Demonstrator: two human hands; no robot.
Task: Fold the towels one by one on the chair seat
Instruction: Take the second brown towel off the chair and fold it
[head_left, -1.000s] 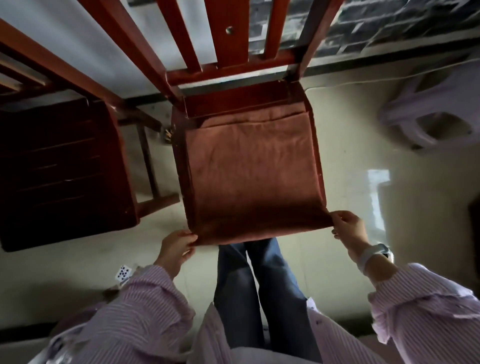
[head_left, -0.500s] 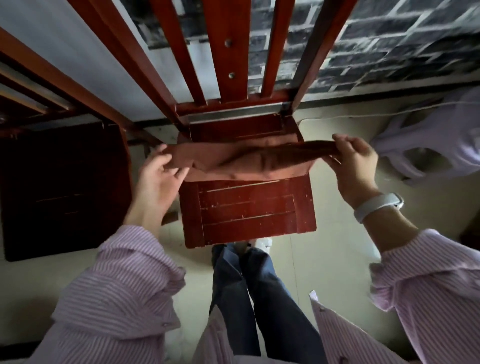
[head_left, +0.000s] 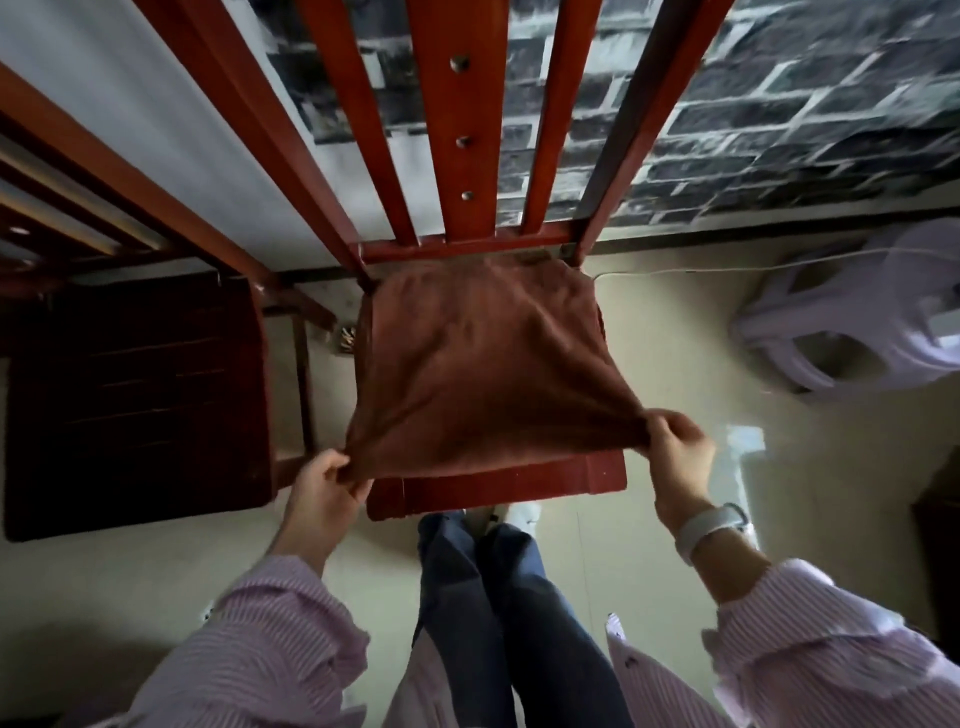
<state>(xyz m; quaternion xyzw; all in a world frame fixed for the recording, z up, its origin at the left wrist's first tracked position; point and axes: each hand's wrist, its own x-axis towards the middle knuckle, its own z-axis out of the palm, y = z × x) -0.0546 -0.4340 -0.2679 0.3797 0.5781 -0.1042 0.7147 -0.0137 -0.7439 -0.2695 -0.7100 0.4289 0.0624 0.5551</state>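
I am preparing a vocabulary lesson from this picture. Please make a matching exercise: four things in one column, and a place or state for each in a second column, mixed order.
Things:
1. brown towel
2. left hand
3. white wristband
4. pale plastic stool

Places or states:
A. on the right wrist
B. spread over the chair seat
C. on the floor at the right
D. pinches the towel's near left corner

Pairs: 1-B, 2-D, 3-A, 4-C
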